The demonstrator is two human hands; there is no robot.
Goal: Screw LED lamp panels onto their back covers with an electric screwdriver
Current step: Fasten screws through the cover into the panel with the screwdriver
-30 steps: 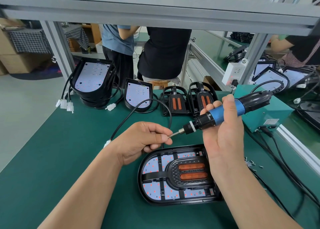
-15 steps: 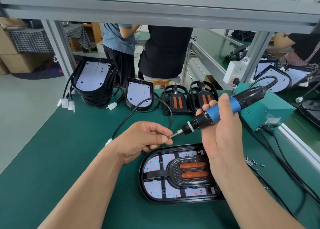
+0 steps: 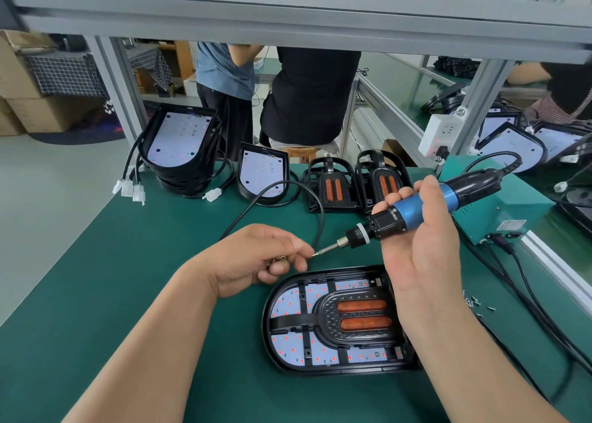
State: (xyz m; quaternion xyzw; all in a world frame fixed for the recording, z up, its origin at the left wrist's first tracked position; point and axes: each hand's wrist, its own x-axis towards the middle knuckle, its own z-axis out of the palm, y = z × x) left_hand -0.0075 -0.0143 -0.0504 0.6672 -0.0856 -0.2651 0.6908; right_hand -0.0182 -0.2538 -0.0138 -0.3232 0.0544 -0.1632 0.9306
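— Right hand (image 3: pixel 423 240) wrapped firmly round the blue barrel of the screwdriver (image 3: pixel 416 211), held up off the table, bit (image 3: pixel 328 249) slanting down to the left.
— And the left hand (image 3: pixel 253 256)?
— Curled, thumb and forefinger right at the bit's tip, with small brass pieces (image 3: pixel 279 259) tucked under the other fingers. Screws, I'd guess, but they're too small to swear to.
— What's changed in the last second?
— Barely anything! The driver's tail has sunk a touch, and the fingers stay at the tip. I read that as a screw still being seated on the bit, so no driving yet.
— Where's the lamp?
— Lamp (image 3: pixel 320 323) lies flat on the green mat (image 3: pixel 128 262), just below both hands. Its white LED board shows through the black frame, two orange bars in the middle. The right wrist crosses over its right end.
— Spare screws?
— A scatter of loose screws (image 3: pixel 474 302) on the mat to the right, near the teal power box (image 3: pixel 499 208) and its cables.
— And farther out?
— Stacked lamps (image 3: pixel 182 147) at the far left corner, one more beside them, two black housings (image 3: pixel 333 182) at the back edge. Grey metal frame (image 3: pixel 288 15) overhead, people standing behind the bench, and another at the bench to the right.
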